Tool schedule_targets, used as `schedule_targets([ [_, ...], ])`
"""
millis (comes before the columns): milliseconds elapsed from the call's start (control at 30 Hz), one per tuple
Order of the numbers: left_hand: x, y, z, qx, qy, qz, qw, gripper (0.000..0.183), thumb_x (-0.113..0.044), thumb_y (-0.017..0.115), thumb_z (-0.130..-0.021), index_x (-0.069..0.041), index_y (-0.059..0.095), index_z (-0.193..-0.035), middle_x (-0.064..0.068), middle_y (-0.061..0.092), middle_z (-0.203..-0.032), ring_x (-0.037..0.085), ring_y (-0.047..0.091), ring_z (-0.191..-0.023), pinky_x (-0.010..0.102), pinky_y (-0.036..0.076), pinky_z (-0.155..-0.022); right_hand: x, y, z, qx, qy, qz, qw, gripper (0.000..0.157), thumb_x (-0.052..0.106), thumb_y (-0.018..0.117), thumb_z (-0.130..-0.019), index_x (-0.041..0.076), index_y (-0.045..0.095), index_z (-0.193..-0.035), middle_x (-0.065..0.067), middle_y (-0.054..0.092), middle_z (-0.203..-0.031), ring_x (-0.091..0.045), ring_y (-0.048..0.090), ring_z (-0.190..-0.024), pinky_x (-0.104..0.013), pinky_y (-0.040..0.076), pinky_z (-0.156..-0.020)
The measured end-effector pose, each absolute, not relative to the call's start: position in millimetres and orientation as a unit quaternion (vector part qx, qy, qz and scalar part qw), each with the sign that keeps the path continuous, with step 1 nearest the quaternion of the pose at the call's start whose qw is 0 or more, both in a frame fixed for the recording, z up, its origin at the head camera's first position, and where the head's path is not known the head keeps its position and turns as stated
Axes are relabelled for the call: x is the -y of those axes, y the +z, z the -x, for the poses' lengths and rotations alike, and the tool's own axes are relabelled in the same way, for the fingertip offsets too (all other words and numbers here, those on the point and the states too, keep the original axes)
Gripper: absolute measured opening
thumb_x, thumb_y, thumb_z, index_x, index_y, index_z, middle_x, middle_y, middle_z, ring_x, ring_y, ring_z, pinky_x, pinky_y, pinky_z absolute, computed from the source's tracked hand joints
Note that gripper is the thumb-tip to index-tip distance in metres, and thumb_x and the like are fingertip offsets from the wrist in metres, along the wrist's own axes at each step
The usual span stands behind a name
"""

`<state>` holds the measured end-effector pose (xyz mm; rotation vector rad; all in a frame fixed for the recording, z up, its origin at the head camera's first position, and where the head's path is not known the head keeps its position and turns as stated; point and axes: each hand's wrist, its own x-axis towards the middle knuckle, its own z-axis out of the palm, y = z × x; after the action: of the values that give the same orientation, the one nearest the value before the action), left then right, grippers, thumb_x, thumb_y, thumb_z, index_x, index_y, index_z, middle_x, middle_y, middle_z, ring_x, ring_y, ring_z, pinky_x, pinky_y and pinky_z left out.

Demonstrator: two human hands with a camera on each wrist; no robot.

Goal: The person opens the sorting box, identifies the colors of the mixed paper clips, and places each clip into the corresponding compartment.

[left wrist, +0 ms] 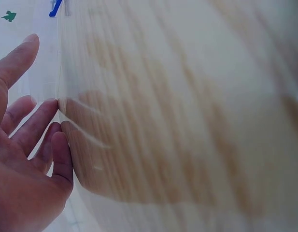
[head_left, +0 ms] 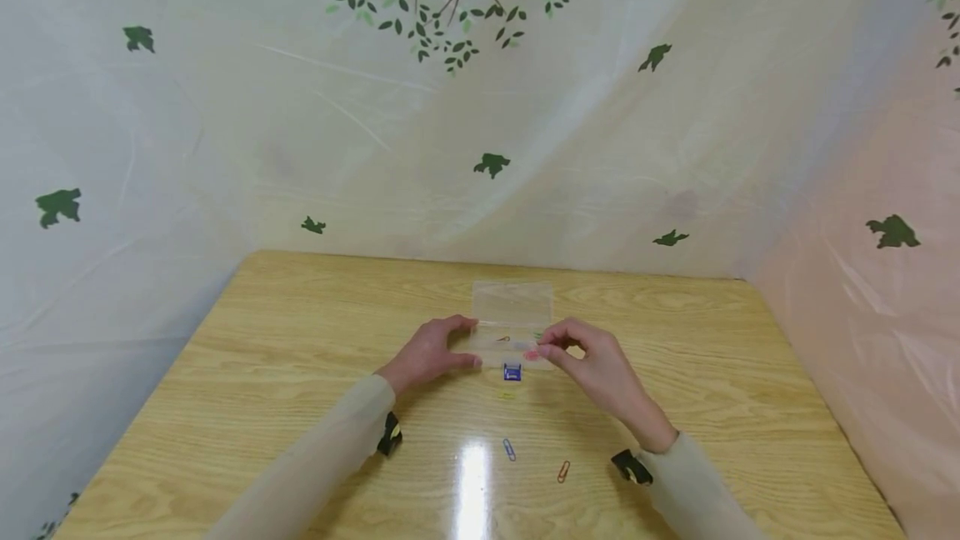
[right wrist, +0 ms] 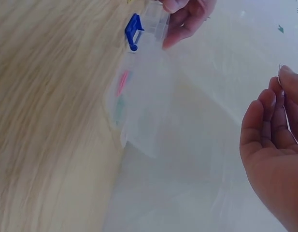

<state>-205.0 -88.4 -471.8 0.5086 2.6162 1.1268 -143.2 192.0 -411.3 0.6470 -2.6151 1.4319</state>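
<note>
A clear plastic box [head_left: 489, 350] with compartments lies on the table, its lid [head_left: 512, 302] raised at the back. My left hand [head_left: 431, 352] grips the box's left end, thumb at the front edge and fingers behind. A blue latch [head_left: 512, 372] sits on the front side. Pink clips [head_left: 532, 354] lie in a right front compartment, and a small reddish clip [head_left: 503, 339] farther back. Over the box's right end, my right hand [head_left: 596, 361] pinches a thin, pale paper clip [right wrist: 280, 72] between thumb and fingertips.
In front of the box, yellow clips [head_left: 506, 396], a blue paper clip [head_left: 509, 449] and a red paper clip [head_left: 563, 472] lie on the wooden table [head_left: 300, 298]. A curtain [head_left: 360, 148] with leaf and bird prints hangs behind the table.
</note>
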Motion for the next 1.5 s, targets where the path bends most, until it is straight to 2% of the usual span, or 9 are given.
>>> schedule_targets([
  [267, 88.0, -472.2, 205.9, -0.897, 0.387, -0.174, 0.123, 0.07, -0.03, 0.086, -0.087, -0.007, 0.057, -0.146, 0.012, 0.059, -0.146, 0.035, 0.05, -0.139, 0.05, 0.038, -0.119, -179.4, -406.0, 153.1, 0.854, 0.474, -0.208, 0.046, 0.006, 0.014, 0.073, -0.098, 0.016, 0.074, -0.103, 0.008, 0.072, -0.095, -0.013, 0.064, -0.085, -0.027, 0.055, -0.075],
  [400, 88.2, -472.0, 206.1, -0.896, 0.389, -0.173, 0.125, 0.07, -0.03, 0.086, -0.087, -0.008, 0.057, -0.146, 0.011, 0.06, -0.146, 0.033, 0.05, -0.139, 0.049, 0.038, -0.119, -173.1, -406.7, 160.2, 0.854, 0.473, -0.213, 0.05, 0.006, 0.014, 0.073, -0.098, 0.016, 0.073, -0.103, 0.008, 0.071, -0.095, -0.013, 0.064, -0.085, -0.032, 0.057, -0.077],
  [600, 89.2, -470.7, 205.7, -0.895, 0.393, -0.174, 0.121, 0.069, -0.029, 0.086, -0.087, -0.006, 0.057, -0.145, 0.012, 0.06, -0.145, 0.034, 0.051, -0.138, 0.049, 0.039, -0.118, -162.1, -409.1, 171.7, 0.843, 0.496, -0.207, 0.015, 0.005, 0.011, 0.072, -0.098, 0.014, 0.073, -0.102, 0.002, 0.07, -0.096, -0.019, 0.066, -0.088, -0.04, 0.065, -0.069],
  [700, 89.2, -469.7, 205.6, -0.895, 0.392, -0.176, 0.119, 0.069, -0.03, 0.086, -0.086, -0.006, 0.057, -0.144, 0.013, 0.06, -0.145, 0.035, 0.051, -0.138, 0.05, 0.039, -0.118, -156.6, -409.9, 176.0, 0.838, 0.51, -0.195, -0.009, 0.004, 0.011, 0.071, -0.099, 0.012, 0.072, -0.103, -0.002, 0.069, -0.096, -0.022, 0.066, -0.089, -0.046, 0.065, -0.065],
  [800, 89.0, -469.2, 205.9, -0.896, 0.39, -0.177, 0.119, 0.069, -0.031, 0.086, -0.086, -0.007, 0.057, -0.144, 0.013, 0.06, -0.145, 0.035, 0.051, -0.138, 0.051, 0.039, -0.118, -151.8, -411.1, 180.2, 0.843, 0.503, -0.189, -0.017, 0.004, 0.014, 0.071, -0.1, 0.013, 0.072, -0.103, -0.002, 0.068, -0.096, -0.022, 0.066, -0.089, -0.048, 0.064, -0.062],
  [933, 88.8, -469.0, 206.5, -0.896, 0.388, -0.178, 0.122, 0.069, -0.031, 0.086, -0.086, -0.008, 0.057, -0.145, 0.012, 0.059, -0.146, 0.035, 0.051, -0.138, 0.051, 0.039, -0.118, -147.2, -414.0, 186.4, 0.849, 0.49, -0.195, -0.021, 0.004, 0.018, 0.071, -0.1, 0.015, 0.072, -0.103, -0.001, 0.069, -0.095, -0.022, 0.066, -0.087, -0.046, 0.063, -0.056],
  [1067, 88.5, -469.0, 206.7, -0.895, 0.39, -0.174, 0.125, 0.069, -0.031, 0.086, -0.087, -0.009, 0.057, -0.145, 0.011, 0.059, -0.146, 0.034, 0.05, -0.139, 0.051, 0.038, -0.118, -144.1, -417.7, 192.9, 0.851, 0.48, -0.211, -0.017, 0.005, 0.018, 0.071, -0.1, 0.014, 0.073, -0.103, -0.002, 0.07, -0.094, -0.023, 0.067, -0.084, -0.037, 0.059, -0.049],
  [1233, 88.2, -468.6, 206.3, -0.896, 0.391, -0.171, 0.126, 0.068, -0.031, 0.085, -0.088, -0.009, 0.057, -0.145, 0.011, 0.059, -0.146, 0.034, 0.049, -0.14, 0.051, 0.037, -0.119, -139.4, -421.8, 199.9, 0.854, 0.467, -0.228, -0.009, 0.007, 0.017, 0.071, -0.1, 0.012, 0.074, -0.104, 0.003, 0.071, -0.093, -0.014, 0.066, -0.084, -0.027, 0.057, -0.06],
  [1500, 88.7, -467.8, 205.4, -0.895, 0.392, -0.174, 0.124, 0.068, -0.031, 0.086, -0.087, -0.008, 0.058, -0.145, 0.011, 0.059, -0.146, 0.034, 0.049, -0.141, 0.051, 0.037, -0.119, -130.4, -430.5, 209.4, 0.87, 0.446, -0.209, -0.027, 0.008, 0.013, 0.072, -0.099, 0.009, 0.075, -0.105, 0.004, 0.072, -0.094, -0.011, 0.066, -0.086, -0.027, 0.058, -0.074],
])
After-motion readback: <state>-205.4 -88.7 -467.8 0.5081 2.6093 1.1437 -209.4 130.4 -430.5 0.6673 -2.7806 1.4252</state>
